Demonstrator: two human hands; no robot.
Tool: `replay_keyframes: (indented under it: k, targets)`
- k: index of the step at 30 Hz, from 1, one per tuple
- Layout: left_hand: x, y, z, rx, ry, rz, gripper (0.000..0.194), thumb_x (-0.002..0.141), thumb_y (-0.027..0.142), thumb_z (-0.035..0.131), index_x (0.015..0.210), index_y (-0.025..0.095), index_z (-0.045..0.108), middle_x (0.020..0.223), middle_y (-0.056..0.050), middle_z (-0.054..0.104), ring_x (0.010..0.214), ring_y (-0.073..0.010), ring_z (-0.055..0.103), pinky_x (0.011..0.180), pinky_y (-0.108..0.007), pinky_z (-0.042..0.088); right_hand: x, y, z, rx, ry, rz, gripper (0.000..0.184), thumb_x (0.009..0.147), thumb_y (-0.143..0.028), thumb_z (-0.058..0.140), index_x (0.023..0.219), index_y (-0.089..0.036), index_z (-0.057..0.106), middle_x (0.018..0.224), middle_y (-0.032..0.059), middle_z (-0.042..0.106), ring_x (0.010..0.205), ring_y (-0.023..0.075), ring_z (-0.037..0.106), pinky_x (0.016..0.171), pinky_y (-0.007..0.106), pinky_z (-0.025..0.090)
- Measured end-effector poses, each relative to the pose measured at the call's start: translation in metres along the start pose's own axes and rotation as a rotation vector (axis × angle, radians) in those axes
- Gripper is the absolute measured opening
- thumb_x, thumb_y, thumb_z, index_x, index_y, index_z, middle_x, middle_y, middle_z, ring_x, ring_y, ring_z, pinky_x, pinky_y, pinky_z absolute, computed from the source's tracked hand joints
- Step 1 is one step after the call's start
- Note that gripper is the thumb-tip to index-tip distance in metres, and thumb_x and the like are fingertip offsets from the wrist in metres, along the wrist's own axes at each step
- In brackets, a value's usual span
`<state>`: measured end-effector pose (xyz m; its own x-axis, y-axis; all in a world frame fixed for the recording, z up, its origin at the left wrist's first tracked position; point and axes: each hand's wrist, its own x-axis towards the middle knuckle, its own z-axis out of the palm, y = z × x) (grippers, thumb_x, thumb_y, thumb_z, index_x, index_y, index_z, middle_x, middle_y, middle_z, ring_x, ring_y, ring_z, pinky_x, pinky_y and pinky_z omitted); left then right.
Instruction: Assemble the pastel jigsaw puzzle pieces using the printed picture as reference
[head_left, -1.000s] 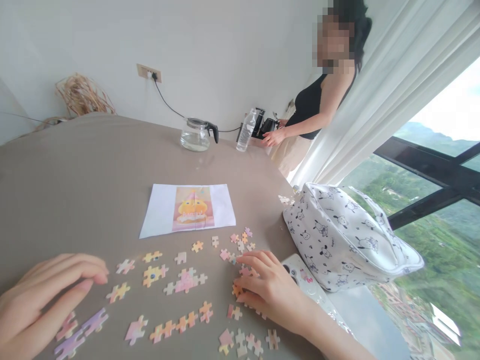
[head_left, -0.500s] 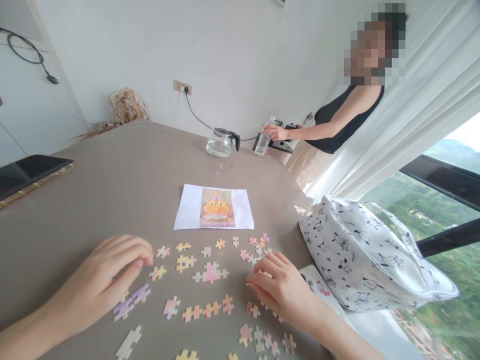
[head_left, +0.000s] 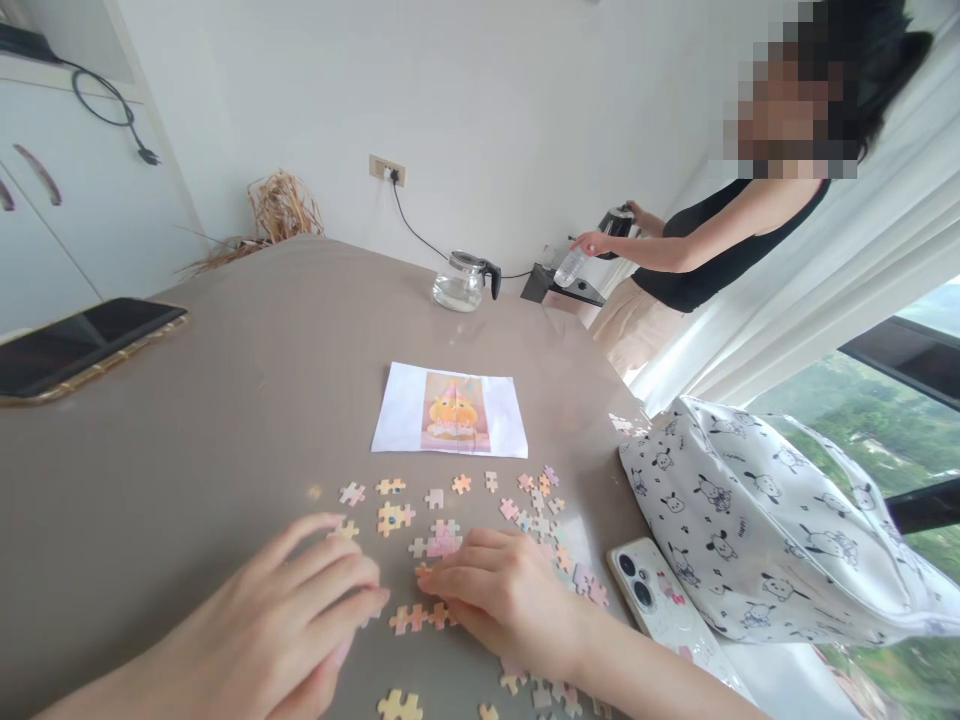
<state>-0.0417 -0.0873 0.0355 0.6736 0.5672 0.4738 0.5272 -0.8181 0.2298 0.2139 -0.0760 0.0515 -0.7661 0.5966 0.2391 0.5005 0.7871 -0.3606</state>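
My right hand [head_left: 506, 590] is over the middle of the puzzle pieces, fingers bent together. A small orange-pink puzzle piece [head_left: 424, 571] shows at its fingertips. Just below lies a short row of joined orange-pink pieces [head_left: 409, 619], its right end covered by that hand. A joined pink cluster [head_left: 442, 540] is partly hidden behind the fingers. My left hand [head_left: 315, 610] hovers low at the left, its fingers curved and apart, covering some pieces. Beyond the pieces lies a white sheet [head_left: 397, 410] with a printed yellow cartoon picture [head_left: 454, 410].
Loose pieces [head_left: 540, 520] lie at the right, near a white phone [head_left: 660, 590] and a white patterned bag [head_left: 750, 510]. A dark phone [head_left: 90, 340] rests at left. A glass pot [head_left: 459, 285] stands at the back. Another person [head_left: 697, 245] holds a bottle [head_left: 571, 266] and a dark kettle [head_left: 613, 225].
My right hand has moved left over the orange-pink row. My left hand has come nearer and to the right. The view has shifted left; the other person has lifted a kettle.
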Motion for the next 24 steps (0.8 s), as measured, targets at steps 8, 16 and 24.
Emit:
replay_keyframes:
  k: [8, 16, 24]
  targets:
    - [-0.005, 0.018, 0.012, 0.107, 0.017, 0.115, 0.029, 0.094, 0.038, 0.050, 0.110, 0.024, 0.069, 0.099, 0.002, 0.071, 0.090, -0.0202, 0.055, 0.111, -0.037, 0.024, 0.007, -0.014, 0.002, 0.237, 0.068, 0.317, 0.023, 0.083, -0.002, 0.060, 0.092, -0.021, 0.072, 0.079, -0.0003, 0.072, 0.068, 0.0119, 0.065, 0.060, 0.019, 0.050]
    - [-0.008, 0.016, 0.008, 0.129, -0.006, 0.175, 0.034, 0.099, 0.035, 0.042, 0.113, 0.021, 0.069, 0.107, 0.001, 0.072, 0.096, -0.0203, 0.056, 0.115, -0.038, 0.019, 0.008, -0.014, 0.012, 0.232, 0.133, 0.305, 0.020, 0.084, -0.007, 0.060, 0.091, -0.021, 0.073, 0.082, 0.0014, 0.072, 0.076, 0.0152, 0.066, 0.068, 0.024, 0.052]
    - [-0.009, 0.016, 0.014, 0.120, -0.013, 0.178, 0.036, 0.100, 0.038, 0.041, 0.112, 0.021, 0.070, 0.107, -0.001, 0.072, 0.098, -0.0207, 0.056, 0.119, -0.039, 0.014, 0.007, -0.015, 0.011, 0.201, 0.129, 0.262, 0.019, 0.087, -0.007, 0.060, 0.087, -0.020, 0.074, 0.085, 0.0024, 0.071, 0.080, 0.0156, 0.066, 0.068, 0.024, 0.052]
